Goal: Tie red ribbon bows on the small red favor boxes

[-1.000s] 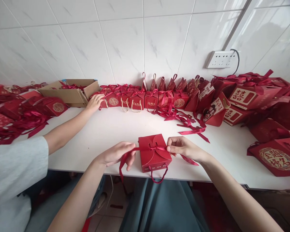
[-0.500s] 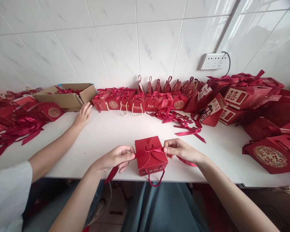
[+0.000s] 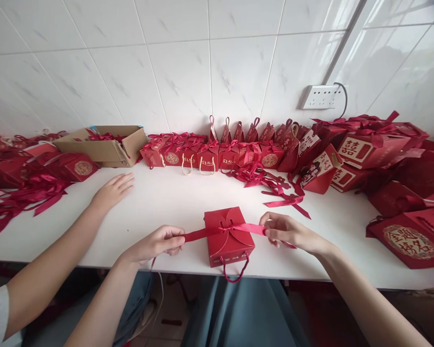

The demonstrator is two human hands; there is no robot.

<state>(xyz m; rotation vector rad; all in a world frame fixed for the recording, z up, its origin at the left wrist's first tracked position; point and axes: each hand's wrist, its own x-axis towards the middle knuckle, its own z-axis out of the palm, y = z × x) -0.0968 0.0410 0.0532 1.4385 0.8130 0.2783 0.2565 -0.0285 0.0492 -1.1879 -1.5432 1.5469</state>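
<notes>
A small red gift box (image 3: 228, 237) with a cord handle sits at the near edge of the white table (image 3: 173, 197). A red ribbon (image 3: 202, 233) crosses its scalloped lid, knotted at the middle. My left hand (image 3: 155, 244) pinches the ribbon's left end, and my right hand (image 3: 288, 232) pinches the right end. Both ends are stretched straight out sideways from the box.
A co-worker's hand (image 3: 112, 190) rests open on the table at the left. A row of finished red boxes (image 3: 210, 153) lines the tiled wall. A cardboard carton (image 3: 104, 143) stands back left, loose ribbons (image 3: 275, 185) lie mid-table, and larger red boxes (image 3: 405, 238) pile at the right.
My two hands have moved apart, drawing the ribbon ends outward and taut. The co-worker's hand has drawn back from the row of boxes toward the near side.
</notes>
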